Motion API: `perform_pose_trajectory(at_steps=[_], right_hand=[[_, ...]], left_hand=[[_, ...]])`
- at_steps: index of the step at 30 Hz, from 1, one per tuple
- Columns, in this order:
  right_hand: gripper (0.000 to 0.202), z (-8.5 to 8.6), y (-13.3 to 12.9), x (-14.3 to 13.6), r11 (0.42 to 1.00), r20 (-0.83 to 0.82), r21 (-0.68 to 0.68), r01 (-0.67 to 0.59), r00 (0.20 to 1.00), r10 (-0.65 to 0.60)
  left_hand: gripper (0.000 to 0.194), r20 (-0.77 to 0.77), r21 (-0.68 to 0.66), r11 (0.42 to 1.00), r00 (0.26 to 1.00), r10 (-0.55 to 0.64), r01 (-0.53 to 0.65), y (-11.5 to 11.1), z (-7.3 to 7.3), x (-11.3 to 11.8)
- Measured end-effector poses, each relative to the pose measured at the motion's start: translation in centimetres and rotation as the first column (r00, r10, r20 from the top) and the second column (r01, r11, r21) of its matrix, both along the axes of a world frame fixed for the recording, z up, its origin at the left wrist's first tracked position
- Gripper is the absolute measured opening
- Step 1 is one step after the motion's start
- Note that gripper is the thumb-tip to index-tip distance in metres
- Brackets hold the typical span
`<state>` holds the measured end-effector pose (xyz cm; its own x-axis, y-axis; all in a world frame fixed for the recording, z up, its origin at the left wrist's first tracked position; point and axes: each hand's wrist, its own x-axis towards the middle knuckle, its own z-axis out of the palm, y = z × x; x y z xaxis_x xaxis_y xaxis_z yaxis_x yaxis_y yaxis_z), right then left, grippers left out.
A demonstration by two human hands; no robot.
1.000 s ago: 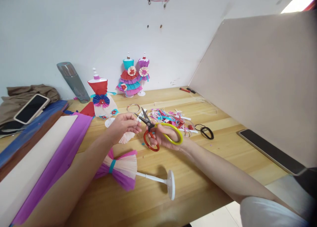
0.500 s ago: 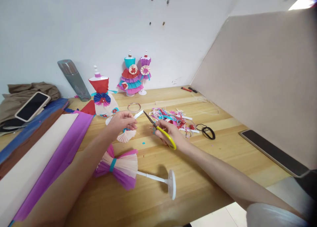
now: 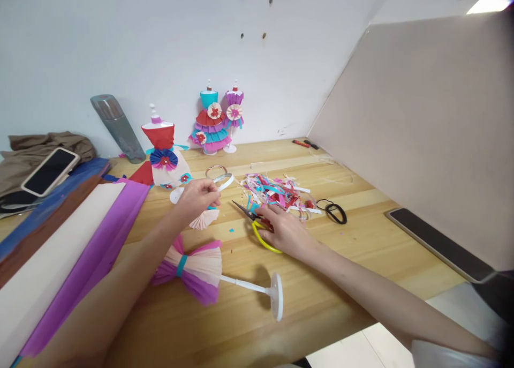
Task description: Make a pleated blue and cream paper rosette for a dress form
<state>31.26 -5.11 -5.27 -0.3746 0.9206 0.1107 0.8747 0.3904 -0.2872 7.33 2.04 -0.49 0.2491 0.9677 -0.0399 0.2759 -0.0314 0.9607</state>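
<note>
Between its pinched fingers, my left hand [image 3: 201, 196] holds a curled white strip [image 3: 227, 182] above the wooden table. My right hand [image 3: 283, 230] is closed on the yellow-handled scissors [image 3: 263, 238], low near the table, with the dark blades pointing up and left. Under and beside my left hand lies a pleated cream paper fan [image 3: 204, 219]. Nearer to me, a small stand in a pink, cream and purple paper dress [image 3: 201, 271] lies on its side, a teal band round its waist. A heap of coloured paper scraps [image 3: 277, 188] sits just beyond my right hand.
Dressed mannequins [image 3: 163, 148] stand at the back, near a leaning bottle [image 3: 118, 128]. Paper sheets [image 3: 60, 239] and a phone [image 3: 50, 171] lie at the left. At the right are a black hair tie [image 3: 336, 213] and a dark flat device [image 3: 439, 245].
My right hand has lowered the scissors towards the table, away from the white strip. The strip in my left hand now shows as a curled loop.
</note>
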Motion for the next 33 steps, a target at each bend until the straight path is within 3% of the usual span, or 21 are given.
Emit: perform_pose_trajectory(at_steps=[3, 5, 8, 10, 13, 17, 21, 28, 33], right_hand=[[0.039, 0.4, 0.0, 0.1, 1.000, 0.119, -0.016, -0.017, 0.993, 0.019], [0.024, 1.2, 0.1, 0.1, 1.000, 0.124, 0.022, -0.022, 0.992, 0.019], [0.019, 2.7, 0.6, -0.6, 0.980, -0.105, 0.199, -0.006, 0.994, 0.027], [0.019, 3.6, 1.4, -1.4, 0.937, -0.317, 0.339, -0.079, 0.928, 0.194], [0.016, 4.3, 2.7, -2.8, 0.869, -0.361, 0.477, -0.133, 0.872, 0.331], [0.011, 4.5, 3.8, -4.1, 0.860, -0.302, 0.476, -0.187, 0.883, 0.360], [0.013, 4.7, 3.7, -4.6, 0.867, -0.291, 0.437, -0.240, 0.874, 0.389], [0.010, 5.8, 3.3, -4.0, 0.884, -0.541, 0.446, -0.142, 0.744, 0.393], [0.012, 5.1, 4.0, -4.0, 0.841, -0.346, 0.498, -0.211, 0.841, 0.416]], left_hand=[[0.011, 0.004, 0.015, 0.998, 0.998, -0.057, 0.057, -0.4, 0.4, -0.1], [0.012, -0.015, 0.046, 0.993, 0.994, -0.111, 0.111, -0.7, 0.6, -0.2], [0.013, -0.073, 0.087, 0.978, 0.980, -0.185, 0.191, -1.1, 0.5, -0.2], [0.013, -0.143, 0.117, 0.961, 0.962, -0.232, 0.250, -1.3, 0.6, -0.1], [0.013, -0.261, 0.188, 0.927, 0.927, -0.271, 0.324, -1.7, 1.0, -0.2], [0.015, -0.359, 0.258, 0.889, 0.892, -0.275, 0.378, -2.1, 1.8, -0.6], [0.015, -0.387, 0.241, 0.901, 0.887, -0.251, 0.360, -2.4, 2.2, -0.9], [0.013, -0.382, 0.190, 0.931, 0.897, -0.223, 0.312, -2.2, 2.1, -1.4], [0.013, -0.386, 0.226, 0.919, 0.896, -0.220, 0.323, -2.0, 2.1, -1.1]])
